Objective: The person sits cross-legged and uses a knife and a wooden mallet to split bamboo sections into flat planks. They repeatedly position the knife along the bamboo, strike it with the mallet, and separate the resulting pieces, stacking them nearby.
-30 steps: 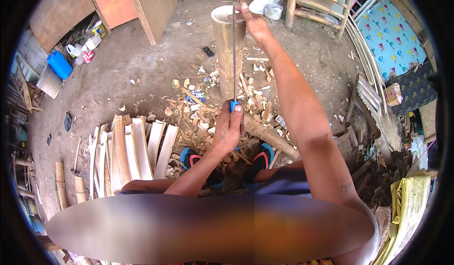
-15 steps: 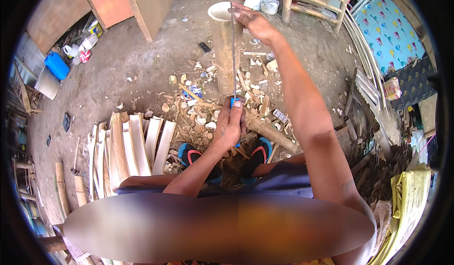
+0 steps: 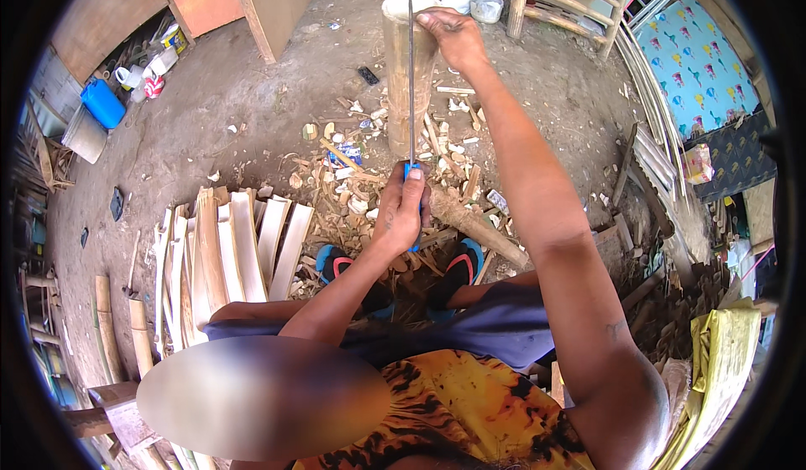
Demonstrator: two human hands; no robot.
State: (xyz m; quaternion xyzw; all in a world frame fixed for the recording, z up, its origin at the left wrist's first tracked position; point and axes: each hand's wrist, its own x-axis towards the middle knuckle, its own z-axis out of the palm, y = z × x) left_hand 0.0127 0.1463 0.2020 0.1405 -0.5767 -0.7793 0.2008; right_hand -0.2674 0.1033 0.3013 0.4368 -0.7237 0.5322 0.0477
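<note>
We've drawn our right hand [image 3: 458, 40] rightward off the blade [image 3: 411, 92], its grip at the bamboo tube [image 3: 398, 63] unclear; our left hand [image 3: 398, 210] clasps the blue handle [image 3: 409, 171].

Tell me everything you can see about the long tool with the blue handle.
The tool is slim and straight, with a dark grey, metal-looking shaft and a bright blue handle. The left hand is closed around the handle, which shows above and below the grip. The shaft points away from the person, its tip overlapping the opening of the tan, wooden-looking cylinder in the picture. Whether it touches the cylinder or the right hand is unclear.
</note>
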